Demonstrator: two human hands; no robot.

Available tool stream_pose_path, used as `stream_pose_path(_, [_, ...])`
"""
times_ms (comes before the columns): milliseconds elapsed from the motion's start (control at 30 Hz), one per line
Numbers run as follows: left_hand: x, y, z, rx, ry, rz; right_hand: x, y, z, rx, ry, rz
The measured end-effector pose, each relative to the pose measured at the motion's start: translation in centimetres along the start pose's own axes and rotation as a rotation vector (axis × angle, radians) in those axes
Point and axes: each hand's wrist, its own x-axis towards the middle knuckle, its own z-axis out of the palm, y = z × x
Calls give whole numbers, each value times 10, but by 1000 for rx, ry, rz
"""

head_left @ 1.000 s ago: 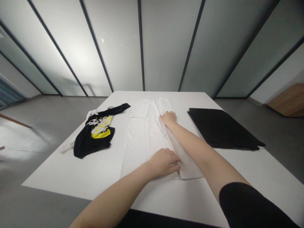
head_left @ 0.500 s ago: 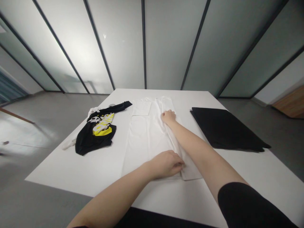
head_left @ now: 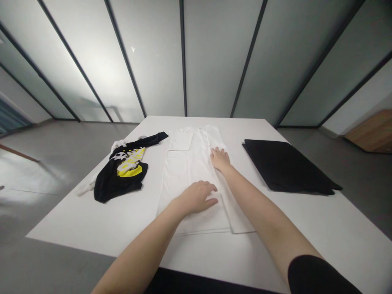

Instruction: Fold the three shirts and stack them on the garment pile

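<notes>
A white shirt (head_left: 183, 171) lies flat in the middle of the table, with a sleeve folded in as a square flap at its far left. Its right side is turned over in a long strip. My right hand (head_left: 221, 159) rests on that strip, fingers spread and holding nothing. Nearer to me, my left hand (head_left: 198, 197) is over the lower part of the shirt, thumb and fingers apart. Whether the left hand touches the cloth, I cannot tell.
On the left of the white table (head_left: 70, 220) lies a crumpled black top (head_left: 105, 183) with a yellow and white print, some white cloth (head_left: 85, 187) beside it. A folded black board or cloth (head_left: 288, 165) lies on the right. Frosted glass panels (head_left: 211, 61) stand behind.
Both hands have opened and let go of the shirt's folded edge. My left hand has moved left and away from me, uncovering the lower hem. My right hand has flattened on the strip.
</notes>
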Motion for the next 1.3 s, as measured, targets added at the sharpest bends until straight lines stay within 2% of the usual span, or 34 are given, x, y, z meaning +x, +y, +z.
stream_pose_path(67, [-4, -9, -5, 117, -6, -144, -14, 2, 0, -27, -25, 10])
stream_pose_path(200, [-12, -23, -10, 226, -141, -408, -33, 8, -5, -51, -54, 43])
stream_pose_path(300, [-17, -33, -16, 188, -137, -412, -42, 15, -10, -55, -53, 62])
stream_pose_path(400, [-20, -45, -26, 140, -30, -368, -48, 22, -13, -62, -54, 77])
stream_pose_path(533, [-18, -63, -37, 132, 80, -432, -56, 25, -14, -73, -60, 93])
stream_pose_path(633, [-14, -75, -35, 236, 153, -474, -64, 27, -14, -87, -67, 91])
stream_pose_path(733, [-13, -83, -26, 296, 116, -509, -71, 30, -14, -102, -73, 90])
stream_pose_path(833, [-14, -84, -21, 314, 50, -520, -77, 33, -14, -110, -68, 93])
stream_pose_path(900, [-15, -80, -21, 331, 55, -520, -81, 34, -14, -111, -63, 99])
stream_pose_path(1033, [-17, -69, -30, 362, 87, -544, -95, 35, -13, -120, -66, 109])
stream_pose_path(1133, [-17, -62, -38, 379, 56, -569, -109, 35, -14, -128, -79, 114])
stream_pose_path(1300, [-16, -52, -43, 360, 62, -647, -119, 36, -32, -126, -134, 76])
